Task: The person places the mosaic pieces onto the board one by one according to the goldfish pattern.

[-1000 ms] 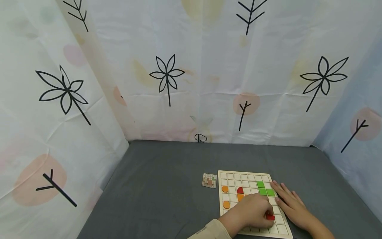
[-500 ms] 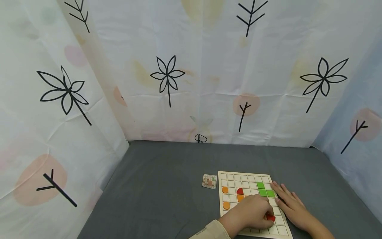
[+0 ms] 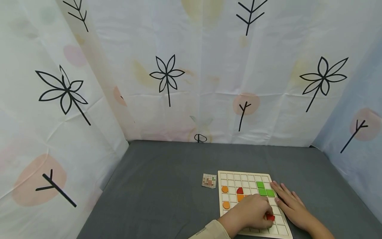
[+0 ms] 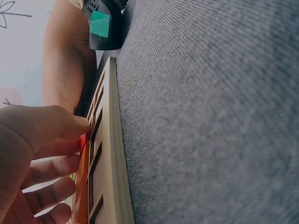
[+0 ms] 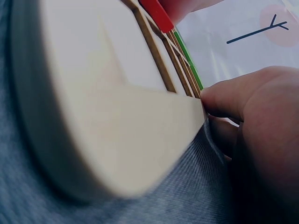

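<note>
My left hand [image 3: 250,212] is over the right part of a wooden grid board [image 3: 230,183], pinching a small red piece [image 3: 270,217] between thumb and index finger. The red piece [image 5: 159,15] shows its straight edge close over the grid in the right wrist view. In the left wrist view the thumb hides most of it. My right hand [image 3: 293,206] lies along the board's right edge with fingers extended, its fingertips touching the rim. Green square tiles [image 3: 262,192], a red rounded piece [image 3: 240,190], an orange square [image 3: 240,197] and orange discs [image 3: 224,189] sit in the grid.
A small card [image 3: 209,181] printed with a coloured grid pattern lies just left of the board. Dark grey cloth [image 3: 155,192] covers the table. Pale patterned curtains [image 3: 185,99] stand along the back and both sides.
</note>
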The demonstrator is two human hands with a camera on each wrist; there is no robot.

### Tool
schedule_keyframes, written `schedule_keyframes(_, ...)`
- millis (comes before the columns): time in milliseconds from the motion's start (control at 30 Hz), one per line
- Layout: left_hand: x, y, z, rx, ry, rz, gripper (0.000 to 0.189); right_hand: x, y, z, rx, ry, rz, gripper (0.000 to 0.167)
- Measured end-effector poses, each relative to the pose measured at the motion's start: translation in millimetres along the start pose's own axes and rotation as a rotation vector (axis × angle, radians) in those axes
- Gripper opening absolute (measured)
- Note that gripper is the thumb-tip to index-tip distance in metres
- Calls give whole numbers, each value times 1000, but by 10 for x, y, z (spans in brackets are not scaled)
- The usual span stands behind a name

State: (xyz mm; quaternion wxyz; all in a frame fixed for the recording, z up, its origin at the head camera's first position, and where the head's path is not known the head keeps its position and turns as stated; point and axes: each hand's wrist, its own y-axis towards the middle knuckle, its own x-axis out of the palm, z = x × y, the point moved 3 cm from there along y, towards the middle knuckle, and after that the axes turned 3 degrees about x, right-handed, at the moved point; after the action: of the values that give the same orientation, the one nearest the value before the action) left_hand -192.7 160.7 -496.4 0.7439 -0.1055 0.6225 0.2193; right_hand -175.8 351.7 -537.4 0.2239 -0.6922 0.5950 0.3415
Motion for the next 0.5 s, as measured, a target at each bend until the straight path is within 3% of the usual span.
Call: schedule_keyframes(500, -1, -21, -9, 17, 8, 30, 16, -2, 11, 18, -9, 15, -4, 55)
